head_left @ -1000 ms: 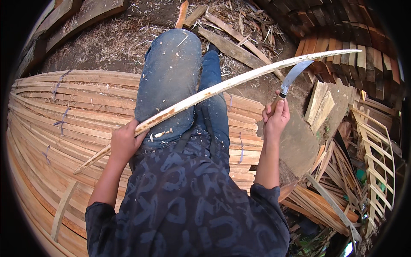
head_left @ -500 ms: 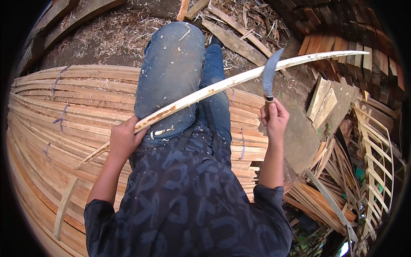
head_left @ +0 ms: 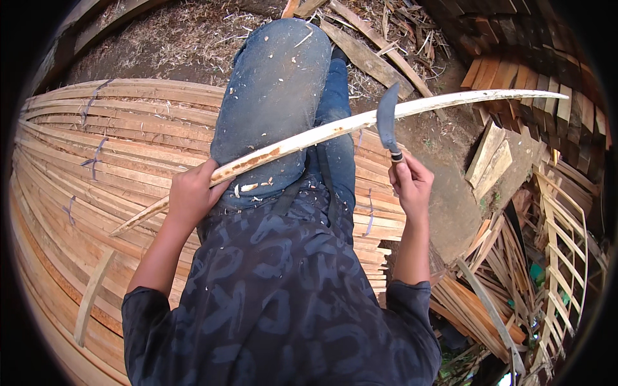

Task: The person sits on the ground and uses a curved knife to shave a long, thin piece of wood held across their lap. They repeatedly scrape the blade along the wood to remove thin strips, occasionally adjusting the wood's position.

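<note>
Left hand (head_left: 193,192) grips a long, pale wooden pole (head_left: 309,137) slanting far right. Right hand (head_left: 412,183) clasps a curved, grey-bladed knife (head_left: 386,119) crossing the pole, contact unclear; bare brown ground (head_left: 450,209) lies open just right

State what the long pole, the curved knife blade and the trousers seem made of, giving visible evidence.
Long pole: wood, apparently bare; pale, uneven surface with brown patches.
Curved knife blade: probably steel; smooth-looking, dull grey.
Trousers: likely denim, worn-looking; faded, dusty blue cloth.
</note>
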The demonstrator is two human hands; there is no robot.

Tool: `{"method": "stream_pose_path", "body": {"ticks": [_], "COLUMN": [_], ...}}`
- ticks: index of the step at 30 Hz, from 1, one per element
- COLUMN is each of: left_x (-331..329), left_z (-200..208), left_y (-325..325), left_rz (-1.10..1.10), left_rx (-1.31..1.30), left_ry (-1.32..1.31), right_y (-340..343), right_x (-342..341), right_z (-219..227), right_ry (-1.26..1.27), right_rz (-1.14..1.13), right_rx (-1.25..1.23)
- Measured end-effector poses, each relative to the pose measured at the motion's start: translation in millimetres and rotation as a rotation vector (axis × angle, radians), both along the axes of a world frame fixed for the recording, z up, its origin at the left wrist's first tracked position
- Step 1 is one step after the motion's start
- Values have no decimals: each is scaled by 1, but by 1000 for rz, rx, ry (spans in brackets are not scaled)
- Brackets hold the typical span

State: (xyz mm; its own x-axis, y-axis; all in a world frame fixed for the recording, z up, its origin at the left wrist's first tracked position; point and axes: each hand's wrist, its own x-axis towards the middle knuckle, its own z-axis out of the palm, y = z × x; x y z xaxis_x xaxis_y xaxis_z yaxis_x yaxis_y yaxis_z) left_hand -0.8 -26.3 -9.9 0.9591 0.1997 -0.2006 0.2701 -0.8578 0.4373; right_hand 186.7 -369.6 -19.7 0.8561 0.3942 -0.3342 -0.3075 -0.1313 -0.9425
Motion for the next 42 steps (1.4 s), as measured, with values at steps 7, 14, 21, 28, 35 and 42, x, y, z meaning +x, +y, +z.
{"method": "stream_pose_path", "body": {"ticks": [7,14,21,28,35,42], "left_x": [-2,3,8,6,2,5], "left_z": [-2,-4,-7,-5,-6,-4], "left_y": [0,2,5,1,2,0], "left_rz": [-21,-34,-59,-57,-41,-22], "left_rx": [34,23,-9,-20,-41,-58], "left_ry": [2,-46,-43,-20,28,25], "right_y": [13,19,4,-15,-18,-14], "right_x": [-19,-34,-33,-31,-22,-36], "right_z": [3,0,1,14,22,15], "right_ry": [-373,-259,-31,-87,-156,-229], "right_rz": [487,252,-175,-121,-144,93], "right_rx": [-228,-112,-36,-6,-59,-197]}}
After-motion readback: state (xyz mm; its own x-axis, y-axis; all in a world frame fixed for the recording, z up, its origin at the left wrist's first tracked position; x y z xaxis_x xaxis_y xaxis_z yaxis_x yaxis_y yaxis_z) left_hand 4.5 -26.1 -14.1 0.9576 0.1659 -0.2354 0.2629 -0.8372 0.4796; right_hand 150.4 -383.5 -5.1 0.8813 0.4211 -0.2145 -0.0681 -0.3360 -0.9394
